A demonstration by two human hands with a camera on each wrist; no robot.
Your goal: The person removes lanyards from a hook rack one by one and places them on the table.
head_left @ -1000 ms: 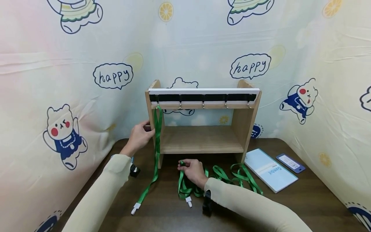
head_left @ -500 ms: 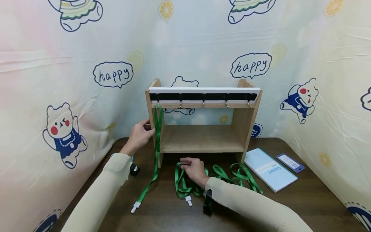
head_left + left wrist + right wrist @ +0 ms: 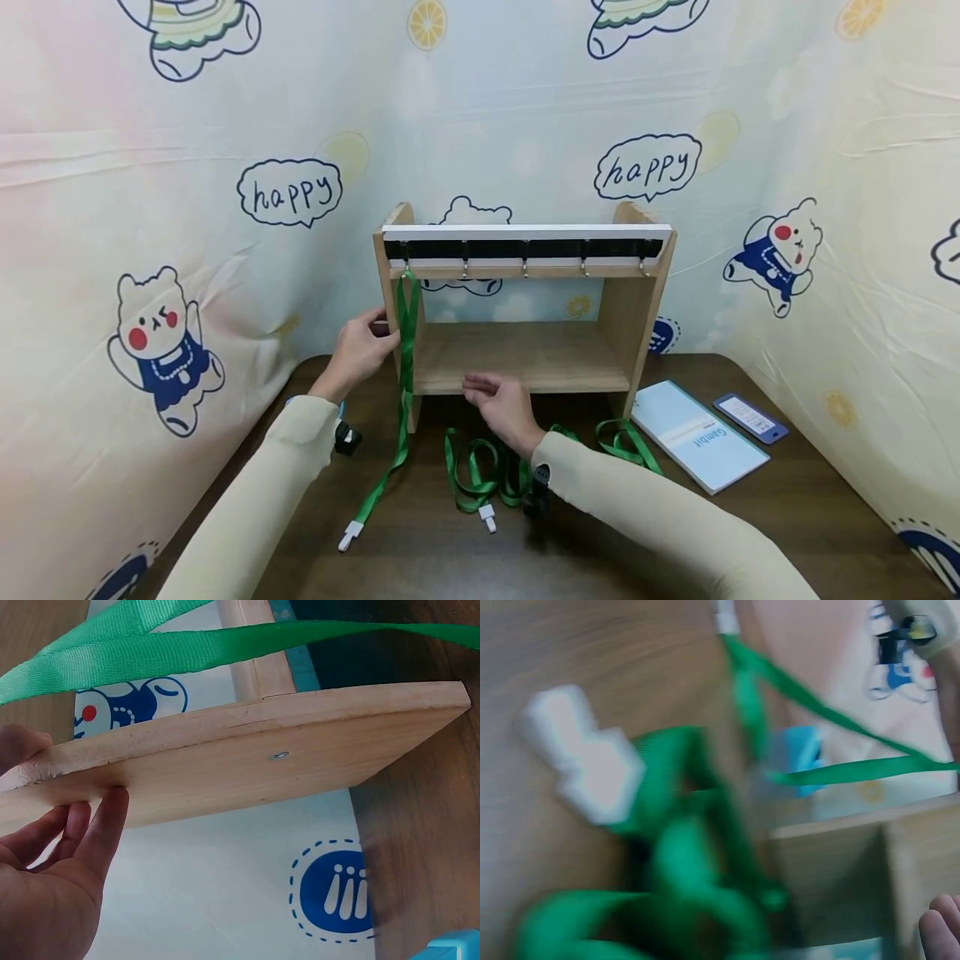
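My left hand (image 3: 356, 354) grips the left side panel (image 3: 225, 761) of a small wooden shelf (image 3: 517, 358), thumb on the front edge and fingers against the outer face. Beside it, a green lanyard (image 3: 407, 367) hangs from the leftmost hook, its white clip (image 3: 350, 535) down on the table. My right hand (image 3: 506, 412) is raised before the shelf board, fingers loosely bent with nothing between them. Below it lie more green lanyards (image 3: 472, 492) in loose loops, one with a white clip (image 3: 487, 517). The right wrist view is blurred; fingertips (image 3: 941, 930) show at its edge.
Several metal hooks (image 3: 526, 265) line the black-and-white rail (image 3: 555, 248) across the shelf's top. To the right on the dark table (image 3: 600, 558) lie a light blue book (image 3: 701, 437) and a blue rectangular item (image 3: 750, 418) with a white label. Patterned cloth (image 3: 480, 108) surrounds the table.
My right hand has let go of a green lanyard and risen toward the shelf board. The released loop has settled outward on the table. My left hand keeps its grip on the panel.
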